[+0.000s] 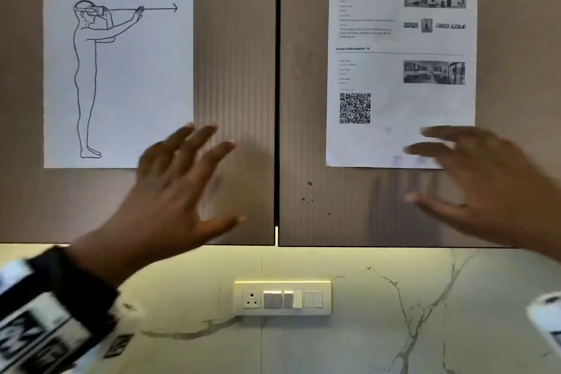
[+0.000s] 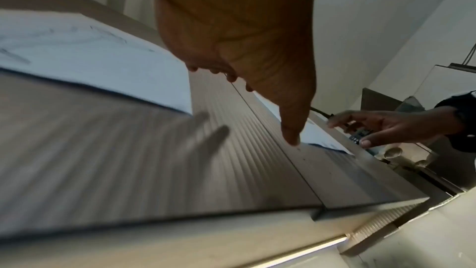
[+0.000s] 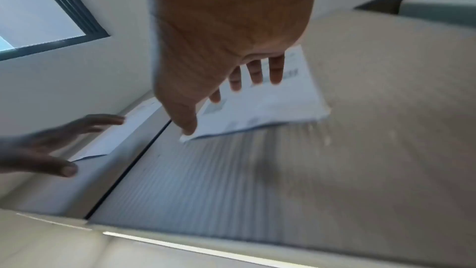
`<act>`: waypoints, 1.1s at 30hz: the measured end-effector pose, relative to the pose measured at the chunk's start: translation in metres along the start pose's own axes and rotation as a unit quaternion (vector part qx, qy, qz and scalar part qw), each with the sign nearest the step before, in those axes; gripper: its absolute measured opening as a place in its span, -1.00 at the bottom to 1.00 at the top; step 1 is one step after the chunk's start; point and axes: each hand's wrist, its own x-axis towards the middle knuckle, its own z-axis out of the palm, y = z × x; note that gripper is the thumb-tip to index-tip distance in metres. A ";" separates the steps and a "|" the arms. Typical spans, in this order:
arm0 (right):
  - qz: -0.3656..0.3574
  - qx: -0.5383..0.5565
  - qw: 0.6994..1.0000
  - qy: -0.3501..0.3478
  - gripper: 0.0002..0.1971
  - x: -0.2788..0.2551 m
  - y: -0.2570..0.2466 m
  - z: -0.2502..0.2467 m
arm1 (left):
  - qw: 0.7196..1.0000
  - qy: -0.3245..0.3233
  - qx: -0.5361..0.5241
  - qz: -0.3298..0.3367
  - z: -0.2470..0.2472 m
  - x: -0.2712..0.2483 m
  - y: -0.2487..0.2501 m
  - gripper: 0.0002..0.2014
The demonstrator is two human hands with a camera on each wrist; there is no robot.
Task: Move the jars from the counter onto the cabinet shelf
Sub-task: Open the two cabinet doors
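No jars show in any view, and neither does the counter top they should stand on; only the closed cabinet fronts and the wall below are in sight, so the shelf is hidden behind the doors. Judging from this, no jar has been moved yet and the whole task is left, beginning with opening the cabinet. The left hand [image 1: 179,179] is spread wide, fingers straight, holding nothing, raised in front of the left cabinet door [image 1: 236,70] beside the sheet with a line drawing [image 1: 118,61]. The right hand [image 1: 482,182] is likewise flat and empty, over the lower corner of the printed sheet with a QR code [image 1: 400,61] on the right cabinet door [image 1: 516,70]. Whether either palm touches its door cannot be told; both hands are blurred. The doors meet at a narrow dark seam [image 1: 277,100], and their bottom edges hang clear above the marbled wall with its switch plate [image 1: 282,297], leaving room beneath to hook fingers under and pull.
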 end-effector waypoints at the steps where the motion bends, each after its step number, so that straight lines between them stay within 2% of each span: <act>1: 0.000 0.009 1.000 -0.008 -0.19 0.001 -0.019 0.011 | 0.999 -0.037 0.022 -0.002 0.009 0.004 0.009 0.00; 4: -0.012 -0.010 1.000 -0.021 0.08 0.001 -0.067 0.052 | 0.995 -0.086 0.046 -0.005 0.041 0.012 0.029 0.24; 7: -0.003 -0.007 1.000 0.018 0.20 -0.001 -0.085 0.090 | 0.997 -0.057 0.041 -0.011 0.060 0.012 0.034 0.35; 10: 0.009 -0.005 0.999 0.049 0.15 -0.002 -0.094 0.101 | 0.996 -0.061 0.060 0.029 0.065 0.007 0.043 0.24; 12: 0.004 -0.017 0.997 0.075 -0.04 -0.004 -0.096 0.106 | 0.997 -0.034 0.064 0.038 0.069 0.005 0.046 0.11; 14: 0.010 -0.039 0.995 0.095 -0.31 -0.007 -0.099 0.110 | 0.997 -0.022 0.070 0.033 0.069 0.004 0.048 0.05; 16: 0.023 -0.036 0.994 0.102 -0.42 -0.012 -0.104 0.113 | 0.996 -0.024 0.079 0.032 0.069 0.001 0.050 0.03; 22: 0.053 -0.062 0.994 0.075 -0.44 -0.021 -0.114 0.110 | 0.995 -0.019 0.092 0.013 0.069 -0.011 0.062 0.01; 30: 0.049 -0.037 0.991 0.122 -0.39 -0.038 -0.116 0.083 | 0.998 0.000 0.056 -0.005 0.032 -0.035 0.073 0.03; 31: 0.044 -0.038 0.989 0.138 -0.34 -0.042 -0.115 0.078 | 0.999 0.005 0.047 -0.006 0.024 -0.041 0.073 0.03; 33: 0.032 -0.033 0.985 0.168 -0.12 -0.055 -0.112 0.060 | 0.999 0.011 0.035 -0.010 0.004 -0.054 0.074 0.02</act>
